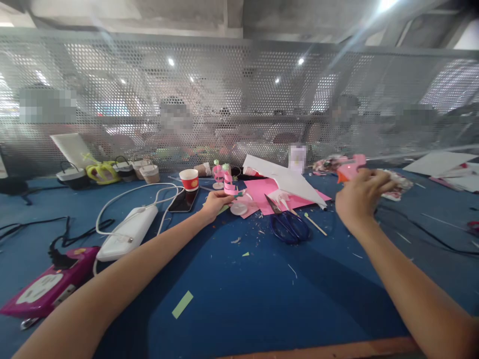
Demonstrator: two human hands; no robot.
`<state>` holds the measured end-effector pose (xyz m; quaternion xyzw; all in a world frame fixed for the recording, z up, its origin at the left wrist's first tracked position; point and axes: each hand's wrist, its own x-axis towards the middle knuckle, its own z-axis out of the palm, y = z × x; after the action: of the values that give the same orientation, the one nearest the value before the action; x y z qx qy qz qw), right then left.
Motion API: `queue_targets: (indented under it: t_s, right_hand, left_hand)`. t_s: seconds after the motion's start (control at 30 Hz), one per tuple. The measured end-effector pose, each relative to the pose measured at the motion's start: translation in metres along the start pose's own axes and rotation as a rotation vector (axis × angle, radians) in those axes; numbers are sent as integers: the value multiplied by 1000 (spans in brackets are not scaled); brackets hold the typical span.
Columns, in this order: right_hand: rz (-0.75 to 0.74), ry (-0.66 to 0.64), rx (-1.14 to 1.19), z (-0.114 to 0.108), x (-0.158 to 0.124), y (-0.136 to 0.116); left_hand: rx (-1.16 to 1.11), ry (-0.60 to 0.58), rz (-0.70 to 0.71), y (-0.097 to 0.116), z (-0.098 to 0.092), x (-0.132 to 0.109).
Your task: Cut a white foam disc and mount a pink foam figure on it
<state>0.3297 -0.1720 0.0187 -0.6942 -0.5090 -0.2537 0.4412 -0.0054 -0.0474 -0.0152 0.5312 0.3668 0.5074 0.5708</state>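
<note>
My left hand point(216, 204) reaches to the middle of the blue table, its fingers closed on a small pink paper spiral point(231, 187) with a green top. A similar pink spiral stands just behind it, and a white disc point(238, 208) lies to the right of my fingertips. On the right, my right hand point(357, 197) is wrapped round a pink glue gun point(352, 168) with an orange tip, which points left. Between the hands lie pink paper point(258, 192), a folded white sheet point(288, 180) and blue-handled scissors point(289, 227).
A red-and-white paper cup point(189, 179) and a phone point(183, 200) stand left of centre. Nearer are a white power bank point(129, 233), cables and a magenta power strip point(52, 284). A perforated metal screen point(224, 99) runs behind the table point(243, 309). Paper scraps lie scattered.
</note>
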Motion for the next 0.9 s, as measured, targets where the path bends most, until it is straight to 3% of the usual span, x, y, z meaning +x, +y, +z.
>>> queue_targets:
  t_s: [0.07, 0.23, 0.43, 0.73, 0.9]
  right_hand:
    - [77, 0, 0, 11, -7, -18]
    - [165, -231, 202, 26, -30, -61]
    - [-8, -218, 285, 28, -52, -80]
    - [-221, -214, 75, 78, -54, -113]
    - [-236, -175, 45, 87, -52, -113]
  left_hand:
    - [0, 4, 7, 1, 0, -1]
    - [-10, 8, 59, -2, -2, 1]
    - [-42, -5, 68, -1, -3, 0]
    - [-175, 24, 5, -1, -6, 2]
    - [-215, 117, 49, -4, -6, 4]
